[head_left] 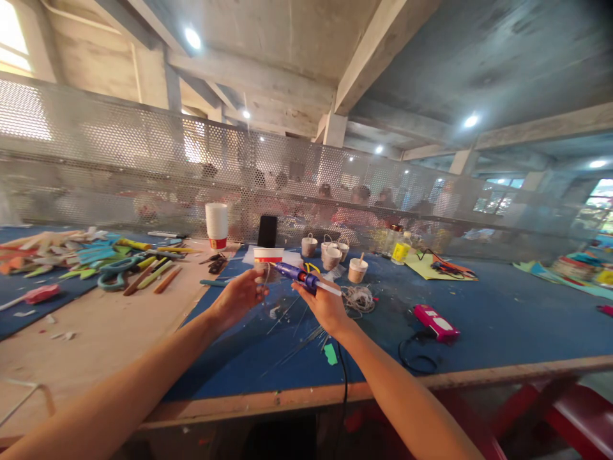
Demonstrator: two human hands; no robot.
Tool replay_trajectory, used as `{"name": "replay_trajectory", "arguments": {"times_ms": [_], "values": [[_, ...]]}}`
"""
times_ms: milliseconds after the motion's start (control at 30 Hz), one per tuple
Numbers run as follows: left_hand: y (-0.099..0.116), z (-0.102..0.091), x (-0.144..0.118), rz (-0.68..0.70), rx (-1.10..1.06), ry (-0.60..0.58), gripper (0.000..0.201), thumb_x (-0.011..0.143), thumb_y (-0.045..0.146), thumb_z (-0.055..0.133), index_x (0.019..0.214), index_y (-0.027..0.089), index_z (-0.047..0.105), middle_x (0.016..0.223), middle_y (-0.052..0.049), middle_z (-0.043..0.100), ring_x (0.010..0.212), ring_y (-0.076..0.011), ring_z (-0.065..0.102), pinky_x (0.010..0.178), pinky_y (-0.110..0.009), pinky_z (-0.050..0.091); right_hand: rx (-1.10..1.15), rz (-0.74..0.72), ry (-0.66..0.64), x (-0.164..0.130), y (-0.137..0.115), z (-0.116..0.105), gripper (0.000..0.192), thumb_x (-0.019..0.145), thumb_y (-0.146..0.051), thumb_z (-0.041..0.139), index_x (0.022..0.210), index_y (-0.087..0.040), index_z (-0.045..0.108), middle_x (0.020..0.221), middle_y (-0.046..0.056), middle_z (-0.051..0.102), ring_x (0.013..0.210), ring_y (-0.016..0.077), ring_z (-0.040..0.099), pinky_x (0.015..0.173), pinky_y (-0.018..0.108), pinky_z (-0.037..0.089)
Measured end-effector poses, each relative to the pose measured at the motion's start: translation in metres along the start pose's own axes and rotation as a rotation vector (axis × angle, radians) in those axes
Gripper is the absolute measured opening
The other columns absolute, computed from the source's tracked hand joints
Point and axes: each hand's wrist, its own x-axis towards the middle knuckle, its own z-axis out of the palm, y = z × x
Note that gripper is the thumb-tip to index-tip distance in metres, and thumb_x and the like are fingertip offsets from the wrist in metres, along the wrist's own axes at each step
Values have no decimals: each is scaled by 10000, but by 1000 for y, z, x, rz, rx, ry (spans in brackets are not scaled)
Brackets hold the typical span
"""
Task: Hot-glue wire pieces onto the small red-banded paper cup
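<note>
Right hand [325,305] grips the glue gun [301,276], nozzle pointing left at the small cup [265,273] pinched in left hand [239,295]; little baskets [330,252] behind, toward the worktop's [502,319] far edge.

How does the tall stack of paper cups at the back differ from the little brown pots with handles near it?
The stack of paper cups is white with a red band at the bottom; the little brown pots are tan. The cups are nested into one tall column, while the pots stand singly in a loose group. The pots carry looped handles; the cups have none. Both stand upright on the table, beyond the left hand and right hand.
</note>
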Motion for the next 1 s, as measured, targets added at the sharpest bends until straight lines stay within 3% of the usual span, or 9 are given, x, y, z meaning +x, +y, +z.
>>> {"name": "replay_trajectory", "arguments": {"times_ms": [367,1000], "values": [[-3,-7,4,3,-17,-35,85,812,213,694,878,160,698,720,-26,702,591,-143,671,515,-209,515,-31,-2,-10,0,-2,-2,311,984,-488,572,1004,-201,688,867,67,766,857,237,741,707,267,528],[1,-2,-1,7,-27,-21,42,830,188,664,857,163,683,753,-45,713,583,-140,664,519,-214,534,-31,7,-11,1,-2,-4,332,991,-498,558,1002,-192,684,948,81,777,837,237,742,717,277,527]]}}
